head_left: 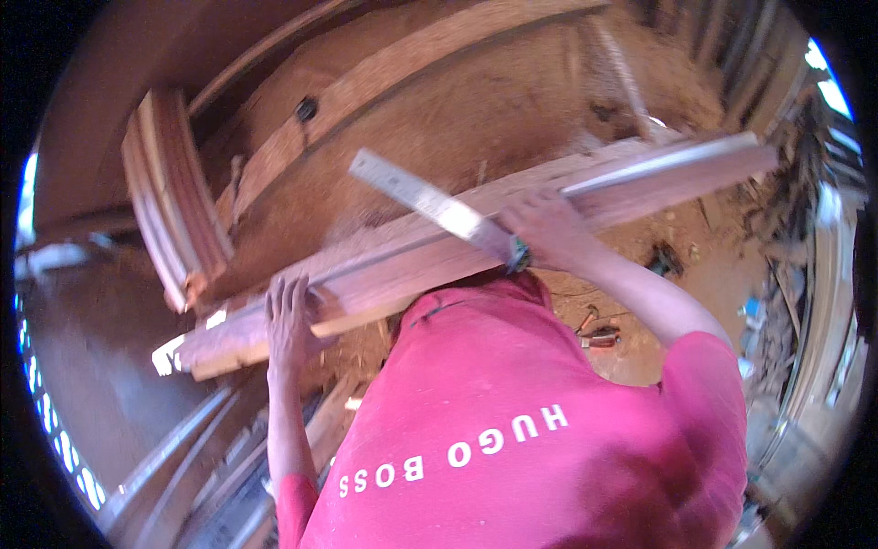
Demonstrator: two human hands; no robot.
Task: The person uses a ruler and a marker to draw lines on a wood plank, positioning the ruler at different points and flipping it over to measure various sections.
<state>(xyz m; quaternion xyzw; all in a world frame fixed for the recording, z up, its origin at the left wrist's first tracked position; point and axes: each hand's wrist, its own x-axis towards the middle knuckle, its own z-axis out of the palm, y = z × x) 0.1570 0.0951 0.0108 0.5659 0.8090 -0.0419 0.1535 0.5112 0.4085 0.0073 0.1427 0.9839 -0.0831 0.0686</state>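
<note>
Timber (pixel 412 274) is lying slantwise across the middle, a metal square (pixel 430 203) resting over it.

From between eight and nine o'clock, the timber is running up to between two and three. At half past eight, the left hand (pixel 291 320) is laying unclenched, nearly straight fingers over it. At two o'clock, the right hand (pixel 549 229) is reaching onto the timber beside the square's dark stock (pixel 519 253); given the blur, I cannot tell whether its fingers are gripping that stock or only pressing alongside. The square's blade is pointing toward eleven o'clock. Curved boards (pixel 174 192) are sitting side by side between nine and ten, a reddish tool (pixel 601 340) is lying on the brown ground (pixel 640 366) near four, and a pink shirt (pixel 476 357) is filling six.
</note>
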